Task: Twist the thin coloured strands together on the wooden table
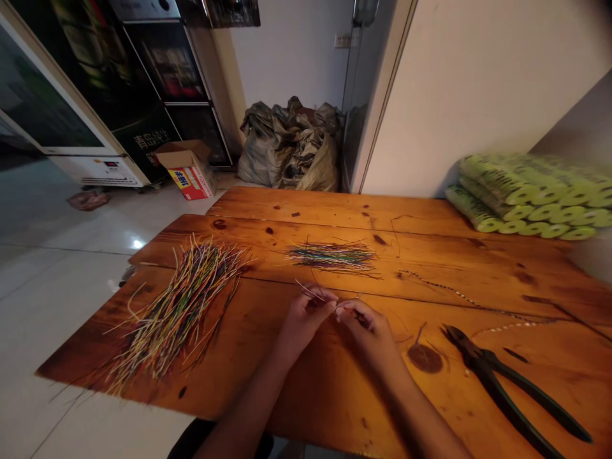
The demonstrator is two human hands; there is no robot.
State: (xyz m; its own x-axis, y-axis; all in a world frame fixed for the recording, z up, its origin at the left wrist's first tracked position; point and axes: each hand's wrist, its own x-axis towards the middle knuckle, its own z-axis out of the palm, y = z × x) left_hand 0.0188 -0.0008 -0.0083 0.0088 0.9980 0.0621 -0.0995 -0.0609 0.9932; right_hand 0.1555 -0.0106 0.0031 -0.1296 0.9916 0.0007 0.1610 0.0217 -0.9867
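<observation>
Over the middle of the wooden table, my left hand (pixel 313 307) and my right hand (pixel 362 317) meet fingertip to fingertip. Thin pale wires (pixel 306 289) run between them, pinched in the fingers of both hands. The wire ends stick out past my left fingers to the upper left. Just beyond my hands lies a small neat bundle of coloured wires (pixel 335 255). To the left is a larger heap of loose coloured wires (pixel 184 306), some hanging over the table edge. Black-handled cutting pliers (pixel 482 360) lie with jaws apart at the right.
A twisted wire strand (pixel 459 294) stretches across the right of the wooden table (pixel 268 357). Stacked yellow-green rolls (pixel 530 197) sit at the back right corner. Beyond the table are sacks (pixel 291 146), an open cardboard box (pixel 189 169) and a glass-door cabinet (pixel 52 95).
</observation>
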